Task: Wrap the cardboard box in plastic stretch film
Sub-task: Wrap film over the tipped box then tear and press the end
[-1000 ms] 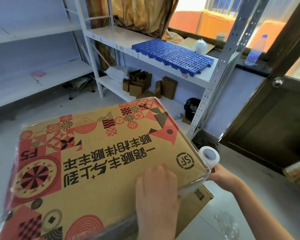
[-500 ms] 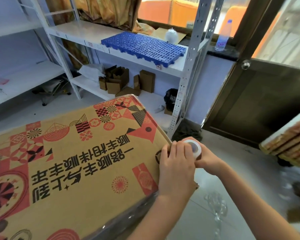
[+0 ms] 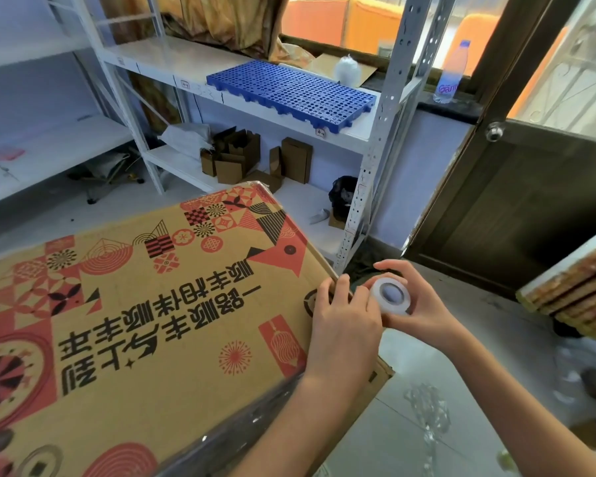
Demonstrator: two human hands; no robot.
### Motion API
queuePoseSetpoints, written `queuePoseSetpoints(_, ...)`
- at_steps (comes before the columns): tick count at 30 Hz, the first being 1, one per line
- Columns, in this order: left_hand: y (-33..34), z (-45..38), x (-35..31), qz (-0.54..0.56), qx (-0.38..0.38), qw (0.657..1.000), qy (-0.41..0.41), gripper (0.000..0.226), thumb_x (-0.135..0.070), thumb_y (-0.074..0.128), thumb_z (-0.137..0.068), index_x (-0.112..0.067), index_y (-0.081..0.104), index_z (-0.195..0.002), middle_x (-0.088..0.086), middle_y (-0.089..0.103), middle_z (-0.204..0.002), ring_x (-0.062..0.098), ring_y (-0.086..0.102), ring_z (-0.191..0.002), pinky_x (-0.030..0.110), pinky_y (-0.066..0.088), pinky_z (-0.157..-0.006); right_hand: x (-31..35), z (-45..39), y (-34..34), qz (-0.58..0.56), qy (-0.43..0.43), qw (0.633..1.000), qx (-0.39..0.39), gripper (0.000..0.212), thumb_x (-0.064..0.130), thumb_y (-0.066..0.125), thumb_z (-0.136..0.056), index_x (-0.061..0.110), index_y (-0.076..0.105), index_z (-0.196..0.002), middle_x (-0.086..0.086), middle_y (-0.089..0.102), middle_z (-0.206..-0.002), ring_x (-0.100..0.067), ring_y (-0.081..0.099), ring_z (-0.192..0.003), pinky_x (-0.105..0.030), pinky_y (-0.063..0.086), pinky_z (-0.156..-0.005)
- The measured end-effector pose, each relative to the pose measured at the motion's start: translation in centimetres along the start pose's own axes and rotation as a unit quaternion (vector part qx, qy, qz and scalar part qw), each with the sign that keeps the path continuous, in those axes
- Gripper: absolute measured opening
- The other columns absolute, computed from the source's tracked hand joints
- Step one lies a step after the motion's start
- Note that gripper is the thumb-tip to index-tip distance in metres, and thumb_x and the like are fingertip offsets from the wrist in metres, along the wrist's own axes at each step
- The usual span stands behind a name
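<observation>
A large cardboard box [image 3: 159, 315] with red and black printed patterns fills the lower left of the head view, its near side covered in shiny film. My right hand [image 3: 424, 304] grips a small roll of clear stretch film [image 3: 391, 296] just off the box's right edge. My left hand [image 3: 344, 325] lies on the box's right edge, its fingertips against the roll.
A white metal shelf rack [image 3: 375, 160] stands behind the box, with a blue plastic grid [image 3: 293, 91] and small brown cartons [image 3: 234, 160] on it. A dark wooden door [image 3: 516, 208] is at the right. Crumpled film [image 3: 427, 407] lies on the floor.
The view swung right. My left hand slid from the box's top to its right edge and met the roll; my right hand brought the roll up beside that edge.
</observation>
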State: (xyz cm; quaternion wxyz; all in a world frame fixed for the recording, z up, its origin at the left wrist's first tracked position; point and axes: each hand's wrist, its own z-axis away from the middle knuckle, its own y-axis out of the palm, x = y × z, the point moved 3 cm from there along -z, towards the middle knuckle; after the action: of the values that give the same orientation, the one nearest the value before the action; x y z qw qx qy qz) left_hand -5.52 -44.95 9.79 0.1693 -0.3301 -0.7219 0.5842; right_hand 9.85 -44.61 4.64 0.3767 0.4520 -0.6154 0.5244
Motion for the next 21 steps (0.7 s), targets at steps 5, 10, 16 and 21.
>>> queuePoseSetpoints(5,0.5,0.2,-0.2,-0.043,0.025,0.999,0.003,0.013,-0.02,0.051,-0.094,-0.013,0.061,-0.1,0.006,0.063,-0.106,0.032,0.047,-0.124,0.047,0.034,-0.106,0.8,0.2,-0.1,0.151,-0.013,0.988,0.019,0.047,0.019,0.079,-0.076,0.028,0.054,-0.115,0.014,0.061,-0.107,-0.012,0.059,-0.102,-0.022,0.051,-0.085)
queuePoseSetpoints(10,0.6,0.2,-0.2,-0.044,0.033,0.998,0.005,0.021,-0.023,0.041,-0.097,-0.012,0.059,-0.098,0.008,0.06,-0.113,0.032,0.041,-0.128,0.048,0.029,-0.107,0.4,0.1,-1.1,0.222,0.002,0.974,0.035,0.05,0.024,0.078,-0.076,0.025,0.05,-0.118,0.012,0.06,-0.107,-0.01,0.059,-0.1,-0.028,0.053,-0.086)
queuePoseSetpoints(16,0.3,0.3,-0.3,-0.034,0.01,0.999,0.012,0.02,-0.026,0.048,-0.095,-0.014,0.063,-0.09,0.005,0.065,-0.101,0.031,0.05,-0.121,0.047,0.039,-0.102,0.2,-0.6,-1.7,0.198,-0.007,0.98,0.03,0.048,0.014,0.078,-0.076,0.019,0.053,-0.116,0.01,0.06,-0.105,-0.008,0.058,-0.099,-0.023,0.051,-0.085)
queuePoseSetpoints(21,0.4,0.2,-0.4,-0.043,0.011,0.999,0.007,0.014,-0.023,0.055,-0.091,-0.013,0.063,-0.086,0.005,0.065,-0.096,0.031,0.053,-0.117,0.047,0.042,-0.099,-0.1,-0.9,-2.0,0.173,-0.005,0.985,0.014,0.048,0.011,0.078,-0.076,0.03,0.052,-0.112,0.011,0.059,-0.105,-0.01,0.057,-0.101,-0.022,0.051,-0.085)
